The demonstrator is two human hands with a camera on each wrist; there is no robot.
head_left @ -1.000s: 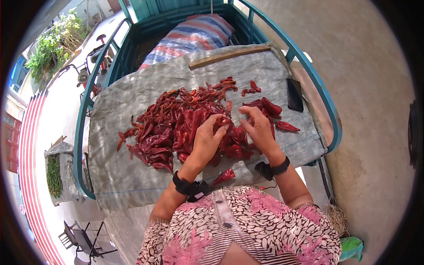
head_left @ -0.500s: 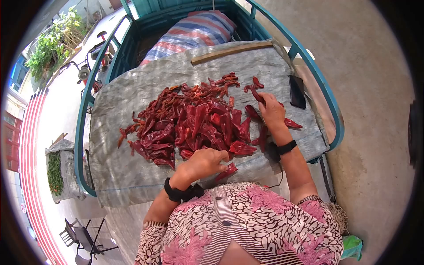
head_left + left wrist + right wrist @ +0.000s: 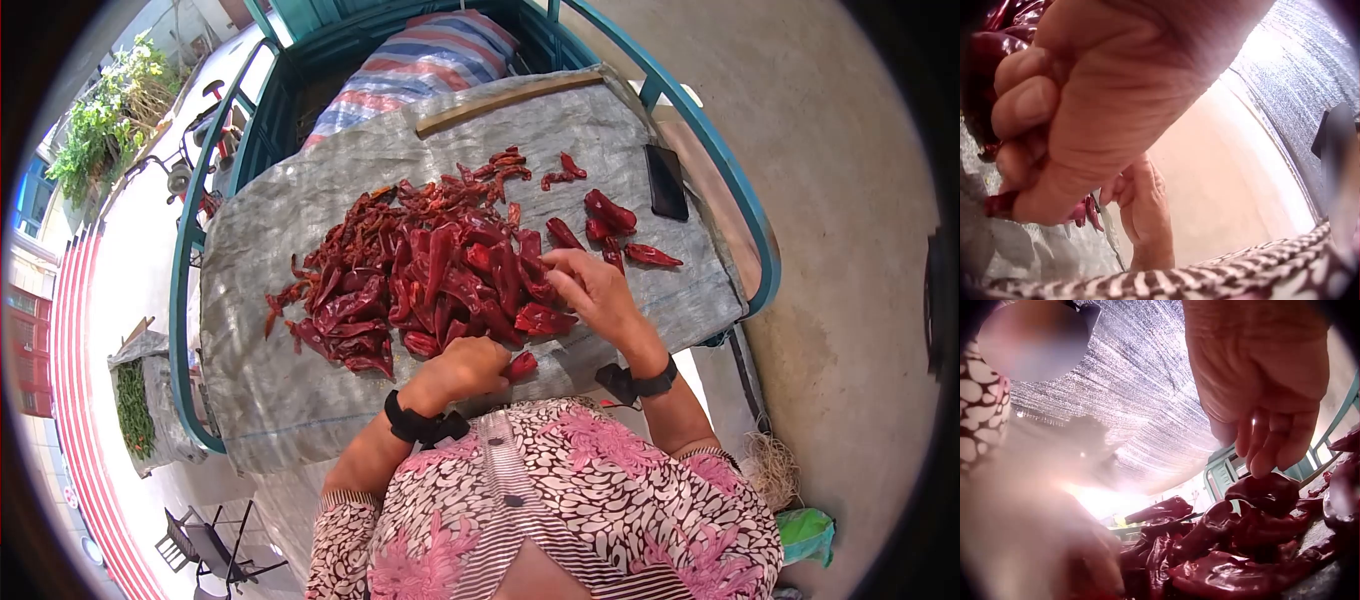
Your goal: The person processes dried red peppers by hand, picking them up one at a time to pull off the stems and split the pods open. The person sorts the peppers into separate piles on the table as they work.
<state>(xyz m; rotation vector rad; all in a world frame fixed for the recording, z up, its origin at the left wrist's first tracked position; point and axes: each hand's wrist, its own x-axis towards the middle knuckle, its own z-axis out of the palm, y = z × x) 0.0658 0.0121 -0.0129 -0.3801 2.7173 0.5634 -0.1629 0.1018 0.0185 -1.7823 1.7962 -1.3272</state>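
Note:
A heap of glossy and shrivelled red chili peppers (image 3: 440,270) lies on a grey woven sheet (image 3: 260,410). My left hand (image 3: 460,375) is at the heap's near edge. It pinches a red chili pepper (image 3: 521,367); in the left wrist view the end of that chili (image 3: 1000,205) sticks out beside the thumb, the remainder hidden. My right hand (image 3: 597,292) is over the heap's right side. Its fingers (image 3: 1264,464) hang loosely with the tips right above a shiny chili (image 3: 1266,492) in the right wrist view.
Several separate chilies (image 3: 608,212) lie right of the heap, near a black phone (image 3: 666,182). A wooden strip (image 3: 510,103) lies along the sheet's back edge. Teal rails (image 3: 745,215) flank the sheet, with a striped bag (image 3: 420,65) behind. Green peppers (image 3: 134,408) lie far left.
Both hands were together over the heap. The right hand then carried a chili to the separate ones on the right, and has come back to the heap. The left hand has moved down to the near chili.

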